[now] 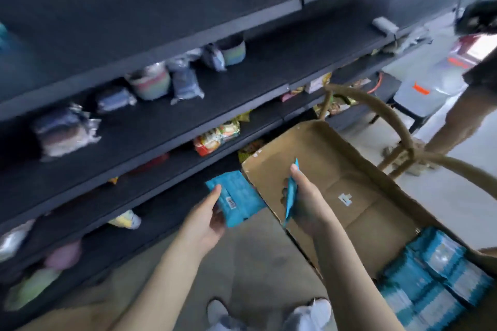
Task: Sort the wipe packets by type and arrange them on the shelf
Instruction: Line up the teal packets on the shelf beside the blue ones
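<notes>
Head view. Left hand (207, 219): fingers curled under, thumb on top, gripping a flat teal plastic wipe packet (236, 197), barcode side up, held in front of the dark grey metal shelf (150, 126). Right hand (304, 203): thumb and fingers pinching a second teal packet (290, 196) edge-on, over the open brown cardboard box (349, 169). Glossy teal-and-white packets stack (435, 274) in the box's near corner.

Teal wipe packets (236, 197); brown cardboard box (336, 169); dark grey shelf (161, 121); white-and-teal packets (435, 277) in box.
</notes>
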